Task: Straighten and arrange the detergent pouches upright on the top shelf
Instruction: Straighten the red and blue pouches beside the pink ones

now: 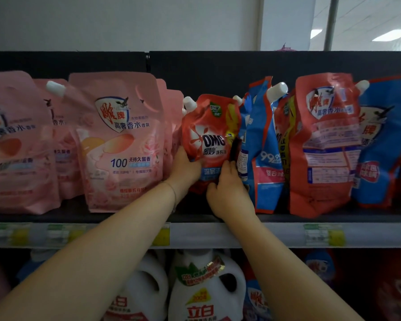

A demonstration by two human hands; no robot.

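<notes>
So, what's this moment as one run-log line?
step: straightening red pouch | left hand: holds its left edge | right hand: holds its lower right | place: top shelf, between pink pouch and blue pouch

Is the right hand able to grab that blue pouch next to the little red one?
Probably yes. The right hand grips the right edge of the red pouch, and the blue pouch leans right beside it with its front uncovered. Nothing stands between them, though it is packed in tightly.

left hand (pixel 186 166): raised, gripping | right hand (pixel 228 193): raised, gripping | arms extended
</notes>
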